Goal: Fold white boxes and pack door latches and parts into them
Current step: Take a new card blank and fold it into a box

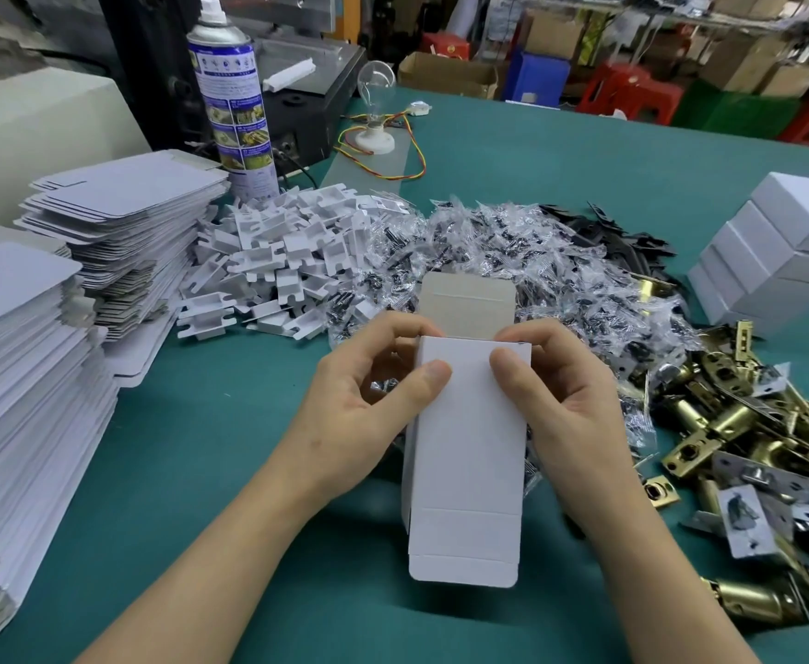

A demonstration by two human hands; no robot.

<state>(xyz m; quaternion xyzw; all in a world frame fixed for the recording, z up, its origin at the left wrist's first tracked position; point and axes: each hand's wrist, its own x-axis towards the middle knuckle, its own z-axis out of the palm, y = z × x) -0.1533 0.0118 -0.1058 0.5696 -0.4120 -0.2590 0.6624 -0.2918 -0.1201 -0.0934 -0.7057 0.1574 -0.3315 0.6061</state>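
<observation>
Fingers of both hands, left hand (369, 400) and right hand (560, 395), pinch the light, bendy white cardboard box (467, 452) near its top corners, best held gently.

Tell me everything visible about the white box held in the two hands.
The white box is a tall, slim carton of thin cardboard, smooth white outside, grey-brown inside. Its far flap stands open; the near flap, creased and round-cornered, is also unfolded. The left hand and right hand grip its far end, thumbs on the front face, holding it over the green table.
</observation>
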